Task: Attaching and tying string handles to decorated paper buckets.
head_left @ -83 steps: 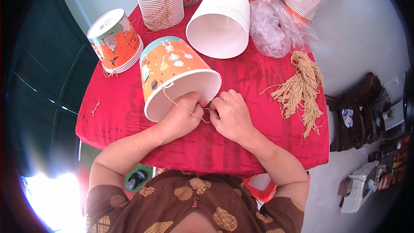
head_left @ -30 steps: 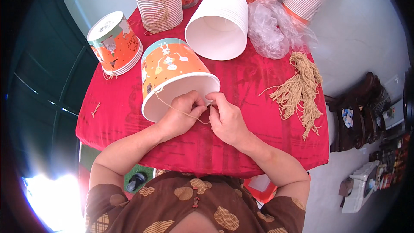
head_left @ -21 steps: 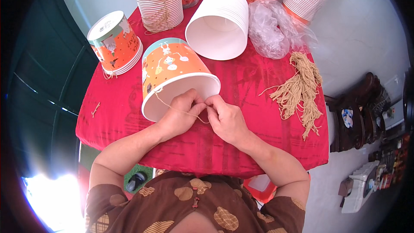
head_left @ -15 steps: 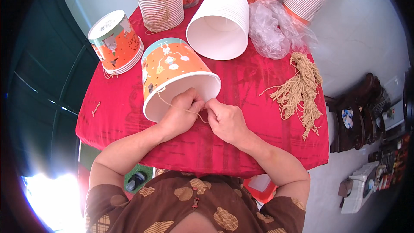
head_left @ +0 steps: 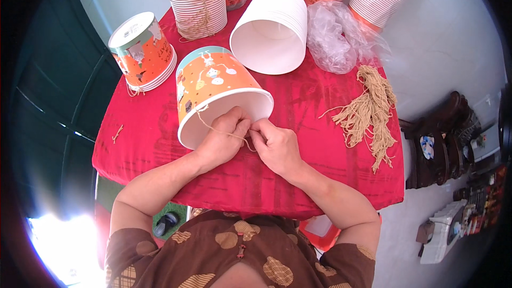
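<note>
An orange paper bucket (head_left: 221, 77) with cartoon figures lies on its side, its white-rimmed mouth toward me. A thin tan cord (head_left: 208, 126) hangs from the left side of its rim and crosses over my left hand (head_left: 224, 136). That hand is closed, its curled fingers inside the bucket's mouth. My right hand (head_left: 277, 146) is closed in a pinch beside the rim, fingertips meeting the left thumb. The cord curves in to where both hands meet; its end is hidden by the fingers.
A bundle of tan cords (head_left: 370, 117) lies at the right. Behind are nested white buckets (head_left: 272, 32), a crumpled clear plastic bag (head_left: 333, 40) and tall bucket stacks (head_left: 197, 2). An upside-down bucket stack (head_left: 144, 53) stands at left, near a short cord scrap (head_left: 118, 134). Red cloth (head_left: 320, 181) covers the table.
My right hand has shifted slightly left and up, its fingers now closer against the left thumb. The bucket and cord stay almost in place.
</note>
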Action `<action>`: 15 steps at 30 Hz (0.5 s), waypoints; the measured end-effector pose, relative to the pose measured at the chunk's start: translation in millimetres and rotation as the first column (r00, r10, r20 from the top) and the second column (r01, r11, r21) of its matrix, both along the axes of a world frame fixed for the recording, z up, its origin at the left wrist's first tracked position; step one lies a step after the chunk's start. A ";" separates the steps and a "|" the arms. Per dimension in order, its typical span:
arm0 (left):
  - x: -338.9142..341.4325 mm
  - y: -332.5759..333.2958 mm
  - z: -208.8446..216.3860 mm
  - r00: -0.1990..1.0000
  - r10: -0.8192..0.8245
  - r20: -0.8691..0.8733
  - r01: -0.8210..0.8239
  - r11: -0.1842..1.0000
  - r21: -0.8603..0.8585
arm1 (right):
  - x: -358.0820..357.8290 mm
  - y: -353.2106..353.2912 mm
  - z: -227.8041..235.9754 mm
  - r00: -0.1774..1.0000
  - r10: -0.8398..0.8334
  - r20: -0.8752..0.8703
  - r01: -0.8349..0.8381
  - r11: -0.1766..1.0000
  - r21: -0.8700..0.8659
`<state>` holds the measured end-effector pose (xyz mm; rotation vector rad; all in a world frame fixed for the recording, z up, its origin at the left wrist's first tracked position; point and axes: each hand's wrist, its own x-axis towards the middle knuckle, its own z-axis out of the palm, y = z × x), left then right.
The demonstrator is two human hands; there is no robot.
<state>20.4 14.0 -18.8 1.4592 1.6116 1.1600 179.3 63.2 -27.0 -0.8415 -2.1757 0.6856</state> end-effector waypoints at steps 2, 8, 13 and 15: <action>-1.8 0.2 -1.8 1.000 -0.009 0.025 0.010 1.000 -0.021 | -1.0 -0.5 0.1 1.000 0.008 -0.024 -0.008 1.000 0.007; 2.4 -6.6 27.8 0.989 -0.024 0.145 0.056 0.974 -0.219 | -1.2 -0.8 3.0 0.997 0.018 -0.080 -0.017 1.000 0.011; -0.8 -7.7 22.6 0.991 -0.063 0.120 0.087 0.975 -0.203 | 0.2 -0.4 4.6 0.997 0.030 -0.065 -0.029 0.999 0.022; -4.2 -7.2 15.3 0.992 -0.063 0.110 0.081 0.982 -0.169 | 0.5 -1.0 6.1 0.998 0.040 -0.057 -0.040 0.999 0.016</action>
